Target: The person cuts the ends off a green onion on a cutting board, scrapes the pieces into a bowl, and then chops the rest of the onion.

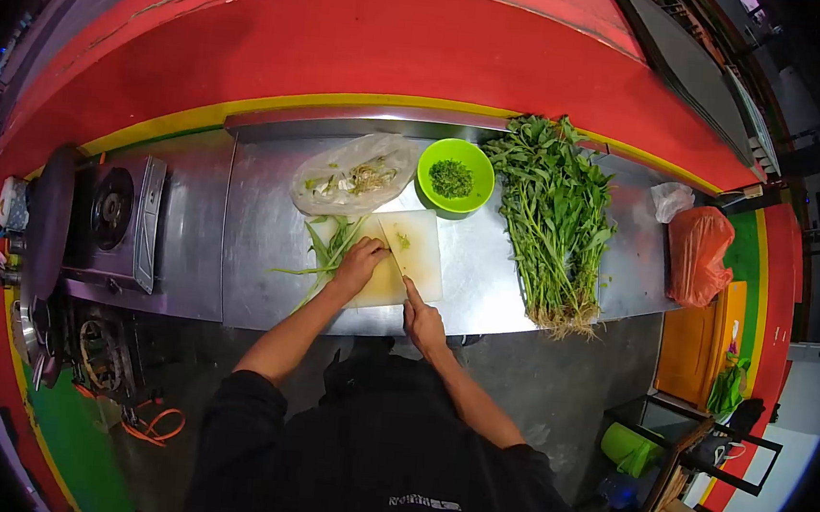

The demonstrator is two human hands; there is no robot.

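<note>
My right hand (pixel 423 324) is closed around the handle of a knife (pixel 396 259), whose blade stands over the white cutting board (pixel 422 247). Just left of the blade, my left hand (pixel 361 264) presses down with curled fingers on green stalks (pixel 332 244), which stick out past the board's left side. A few chopped green bits (pixel 403 241) lie on the board right of the blade. Behind the board stands a lime-green bowl (pixel 425 173) with finely chopped greens (pixel 451 178) in it. A clear plastic bag (pixel 315 173) with pale trimmings and roots lies beside the bowl.
A large bunch of leafy greens with roots (pixel 552 224) covers the steel counter (pixel 471 280) on the right. Farther right are a red plastic bag (pixel 698 255) and a small clear bag (pixel 671 200). A gas stove (pixel 124 219) stands at left, and a red wall (pixel 350 44) rises behind.
</note>
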